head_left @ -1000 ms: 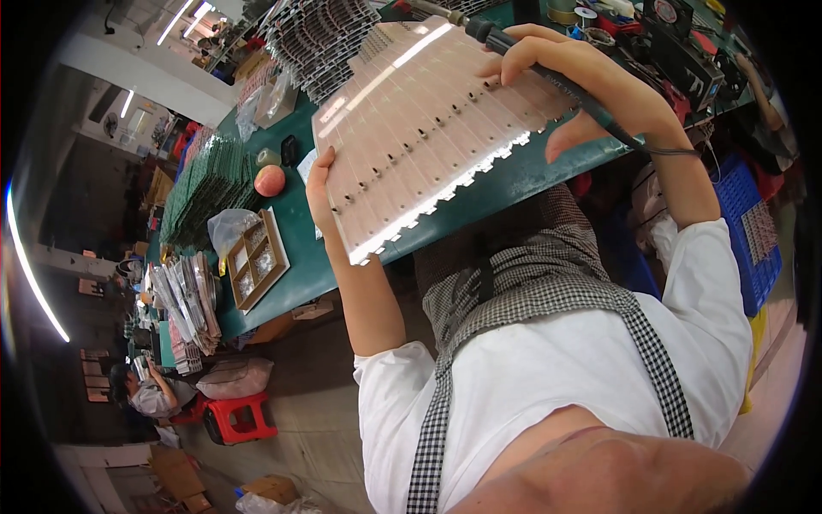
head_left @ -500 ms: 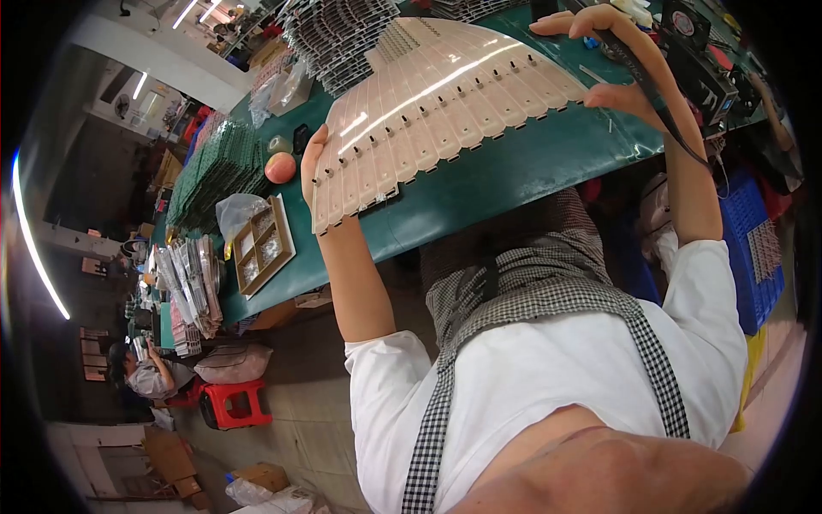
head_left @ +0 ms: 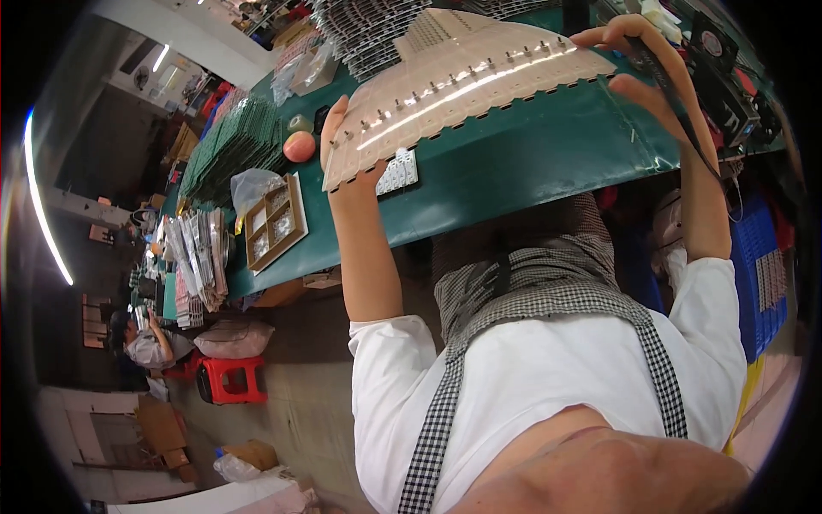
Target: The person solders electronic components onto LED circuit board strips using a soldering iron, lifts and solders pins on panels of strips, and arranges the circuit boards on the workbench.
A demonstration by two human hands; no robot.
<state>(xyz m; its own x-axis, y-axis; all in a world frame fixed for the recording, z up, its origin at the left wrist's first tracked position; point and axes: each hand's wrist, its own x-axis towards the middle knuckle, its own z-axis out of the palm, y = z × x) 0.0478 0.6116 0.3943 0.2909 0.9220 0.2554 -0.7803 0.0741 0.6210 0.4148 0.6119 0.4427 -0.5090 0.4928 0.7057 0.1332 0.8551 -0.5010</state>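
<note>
A large, pale pink, fan-shaped panel (head_left: 479, 75) with a row of dark pegs and a notched near edge is held up, tilted, above the green table. My left hand (head_left: 332, 128) is closed around its left end, thumb on top and the other fingers hidden beneath. At the right end, my right hand (head_left: 655, 73) has its thumb and index finger spread near the panel's corner. A black pen-like tool with a cord (head_left: 655, 77) lies across that hand, held in it. Below the panel, near my left wrist, a small white board with rows of dots (head_left: 398, 173) rests on the table.
Left on the green table (head_left: 479, 184) are an apple (head_left: 300, 146), a compartment tray (head_left: 276, 224) and green board stacks (head_left: 227, 146). Grey stacks (head_left: 360, 38) stand behind the panel. A black fan device (head_left: 728, 103) is at right, above a blue crate (head_left: 758, 265). Another person (head_left: 150, 343) sits far left.
The panel has risen and tilted, so its face looks shallower and the light streak lies lower on it. The white board now shows below it. The whole view has shifted slightly.
</note>
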